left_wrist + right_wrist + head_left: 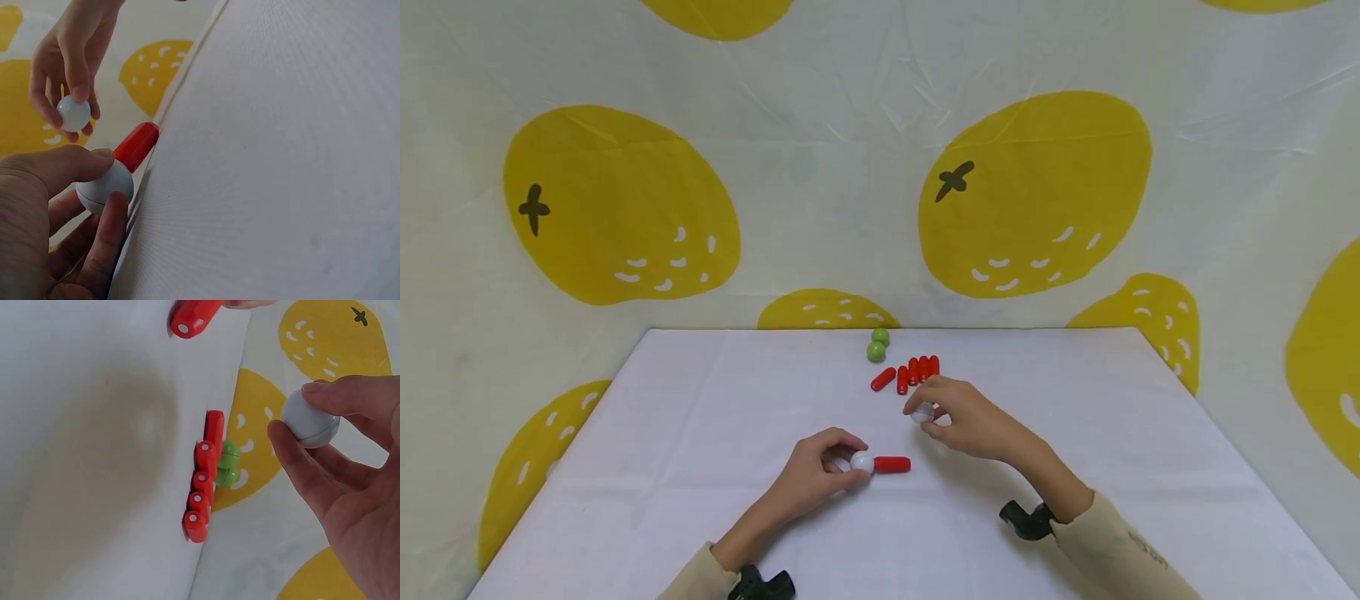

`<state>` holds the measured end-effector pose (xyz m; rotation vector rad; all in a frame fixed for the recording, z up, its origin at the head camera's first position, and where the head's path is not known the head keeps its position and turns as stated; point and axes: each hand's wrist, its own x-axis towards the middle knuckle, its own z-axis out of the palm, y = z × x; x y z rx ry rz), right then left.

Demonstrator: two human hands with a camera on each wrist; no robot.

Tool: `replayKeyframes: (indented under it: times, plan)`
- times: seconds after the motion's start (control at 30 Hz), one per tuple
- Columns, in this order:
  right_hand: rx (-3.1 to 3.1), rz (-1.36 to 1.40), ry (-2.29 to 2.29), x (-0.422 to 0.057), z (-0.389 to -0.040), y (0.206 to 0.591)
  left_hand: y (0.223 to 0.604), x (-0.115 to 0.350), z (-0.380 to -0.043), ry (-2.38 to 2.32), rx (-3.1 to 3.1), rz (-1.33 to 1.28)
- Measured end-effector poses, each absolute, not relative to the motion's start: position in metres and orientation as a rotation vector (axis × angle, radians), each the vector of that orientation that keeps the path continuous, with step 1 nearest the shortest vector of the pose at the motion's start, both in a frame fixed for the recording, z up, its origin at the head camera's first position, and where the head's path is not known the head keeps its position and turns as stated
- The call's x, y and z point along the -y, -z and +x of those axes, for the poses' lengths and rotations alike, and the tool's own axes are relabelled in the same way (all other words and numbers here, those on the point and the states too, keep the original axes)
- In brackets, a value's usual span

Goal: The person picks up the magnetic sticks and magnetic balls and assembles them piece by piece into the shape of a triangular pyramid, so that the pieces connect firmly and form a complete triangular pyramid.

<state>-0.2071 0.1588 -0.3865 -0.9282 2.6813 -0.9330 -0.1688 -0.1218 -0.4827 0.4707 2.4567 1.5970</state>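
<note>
My left hand (816, 468) pinches a white ball (862, 462) between thumb and fingers, low at the table's middle. A short red rod (892, 464) extends to the right from that ball, end against it; in the left wrist view the rod (136, 147) points away from the thumb. Farther right and forward, my right hand (966, 421) holds a second white ball (922, 412) at its fingertips, raised above the cloth. The right wrist view shows this ball (309, 419) with a thin seam around it and no rod on it.
Beyond the right hand lie several loose red rods (902, 380), most side by side, one slanted rod (883, 379) at their left. Two green balls (876, 351) sit behind them near the far edge of the white-covered table (737, 392). A lemon-patterned curtain (835, 192) hangs behind.
</note>
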Motion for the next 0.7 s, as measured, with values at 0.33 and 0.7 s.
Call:
replayKeyframes:
  times: [0.33, 0.7]
  plan:
    - [-2.646, -0.951, 0.943, -0.158, -0.200, 0.401, 0.484, 0.121, -0.169, -1.592, -2.465, 0.470]
    - [-2.584, -0.934, 0.991, -0.158, -0.195, 0.414, 0.486, 0.122, -0.170, -1.555, -2.497, 0.505]
